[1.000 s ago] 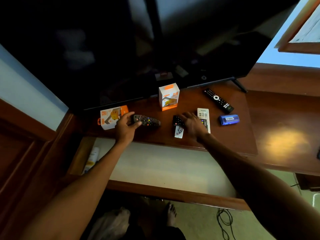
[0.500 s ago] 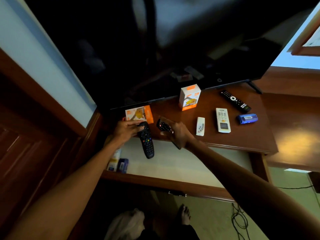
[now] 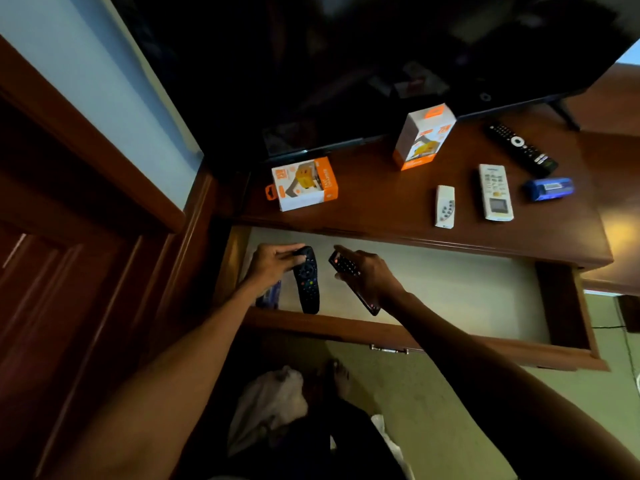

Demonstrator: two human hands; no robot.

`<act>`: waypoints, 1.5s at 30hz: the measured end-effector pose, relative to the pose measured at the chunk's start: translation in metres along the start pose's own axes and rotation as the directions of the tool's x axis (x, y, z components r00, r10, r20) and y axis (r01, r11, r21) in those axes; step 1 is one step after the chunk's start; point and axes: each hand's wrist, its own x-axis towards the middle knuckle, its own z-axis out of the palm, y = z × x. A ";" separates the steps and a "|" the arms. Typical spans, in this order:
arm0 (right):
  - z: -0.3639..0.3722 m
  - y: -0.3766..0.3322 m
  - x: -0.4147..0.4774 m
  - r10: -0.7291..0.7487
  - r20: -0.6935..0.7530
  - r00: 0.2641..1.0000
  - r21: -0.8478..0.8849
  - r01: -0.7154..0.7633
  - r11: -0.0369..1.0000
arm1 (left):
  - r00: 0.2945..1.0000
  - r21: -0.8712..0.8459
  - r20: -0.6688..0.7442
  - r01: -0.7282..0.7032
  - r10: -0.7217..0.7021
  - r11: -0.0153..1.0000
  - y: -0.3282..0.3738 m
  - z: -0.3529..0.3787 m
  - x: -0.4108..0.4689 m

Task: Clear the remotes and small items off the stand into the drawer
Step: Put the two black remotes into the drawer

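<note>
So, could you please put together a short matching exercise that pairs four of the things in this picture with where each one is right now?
Things:
1. black remote with coloured buttons
2. slim dark remote
3. small white remote
4. blue stapler-like item

Places:
A. on the stand, far right
B. in the left hand, over the drawer
C. on the stand, beside the larger white remote
D. in the right hand, over the drawer

Pairs: 1-B, 2-D, 3-C, 4-A

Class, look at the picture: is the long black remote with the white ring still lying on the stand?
Yes, the black remote lies on the stand, beside the blue item.
</note>
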 end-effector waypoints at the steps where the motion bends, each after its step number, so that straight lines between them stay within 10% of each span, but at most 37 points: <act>1: 0.007 0.003 0.004 0.017 -0.002 1.000 0.000 -0.017 1.000 | 1.000 0.017 -0.002 0.010 -0.010 1.000 -0.004 -0.001 0.006; 14: 0.074 0.015 0.049 0.443 -0.084 0.893 0.235 -0.414 0.879 | 0.994 0.430 0.066 0.048 -0.084 0.901 -0.030 -0.013 0.079; 30: 0.083 0.023 0.048 0.401 0.222 0.889 0.217 -0.446 0.868 | 0.961 0.609 0.244 -0.048 -0.129 0.792 -0.031 -0.009 0.077; 45: 0.100 0.001 0.059 0.388 0.208 0.898 0.281 -0.435 0.856 | 0.976 0.681 0.206 -0.094 -0.067 0.727 -0.038 -0.027 0.076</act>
